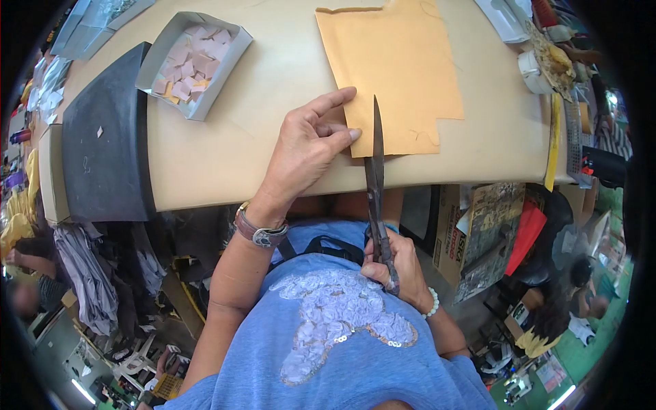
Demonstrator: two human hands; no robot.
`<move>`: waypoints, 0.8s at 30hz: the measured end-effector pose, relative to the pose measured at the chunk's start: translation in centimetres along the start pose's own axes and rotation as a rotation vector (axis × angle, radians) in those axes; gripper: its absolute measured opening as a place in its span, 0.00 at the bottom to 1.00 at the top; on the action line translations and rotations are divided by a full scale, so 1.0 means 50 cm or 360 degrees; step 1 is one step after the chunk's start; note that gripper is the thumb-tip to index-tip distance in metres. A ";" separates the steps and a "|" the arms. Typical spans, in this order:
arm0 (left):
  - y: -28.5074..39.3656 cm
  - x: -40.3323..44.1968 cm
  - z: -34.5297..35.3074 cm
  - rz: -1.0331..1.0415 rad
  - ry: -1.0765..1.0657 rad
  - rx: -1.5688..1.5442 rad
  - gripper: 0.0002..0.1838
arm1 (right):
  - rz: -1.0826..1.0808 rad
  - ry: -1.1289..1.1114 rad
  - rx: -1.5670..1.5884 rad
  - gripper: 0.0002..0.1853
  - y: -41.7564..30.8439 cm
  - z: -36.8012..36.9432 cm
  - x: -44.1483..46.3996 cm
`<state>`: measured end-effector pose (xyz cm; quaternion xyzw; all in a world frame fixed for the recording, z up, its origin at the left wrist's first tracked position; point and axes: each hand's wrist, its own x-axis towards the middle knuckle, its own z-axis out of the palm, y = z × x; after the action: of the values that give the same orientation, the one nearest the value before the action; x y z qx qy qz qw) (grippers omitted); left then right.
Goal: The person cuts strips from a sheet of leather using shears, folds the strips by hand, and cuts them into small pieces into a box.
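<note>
A yellow-orange sheet (400, 65) with an uneven outline lies on the cream table (273, 68). My left hand (311, 140), with a watch on its wrist, pinches the sheet's lower left edge between thumb and fingers. Long dark scissors (376, 198) are gripped by their handles in my right hand (400, 263), below the table edge. One blade lies over the sheet's lower part, pointing away from me; the other passes beneath its bottom edge. Loose threads show near the sheet's lower right corner.
A grey box (229, 65) of small pinkish pieces stands at the upper left, beside a black board (109, 143). A yellow strip (553, 143) and a white tape roll (533, 72) are at the right. Cardboard (488, 239) stands below the table; a person (34, 287) is far left.
</note>
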<state>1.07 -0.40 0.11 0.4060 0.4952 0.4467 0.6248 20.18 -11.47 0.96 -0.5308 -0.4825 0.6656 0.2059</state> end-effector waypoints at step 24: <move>0.002 0.001 0.002 -0.0025 0.0015 0.0074 0.28 | -0.0059 0.0038 -0.0080 0.27 0.002 0.003 -0.001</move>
<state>1.14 -0.33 0.20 0.4145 0.5117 0.4320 0.6163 20.08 -11.61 0.90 -0.5348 -0.5063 0.6429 0.2105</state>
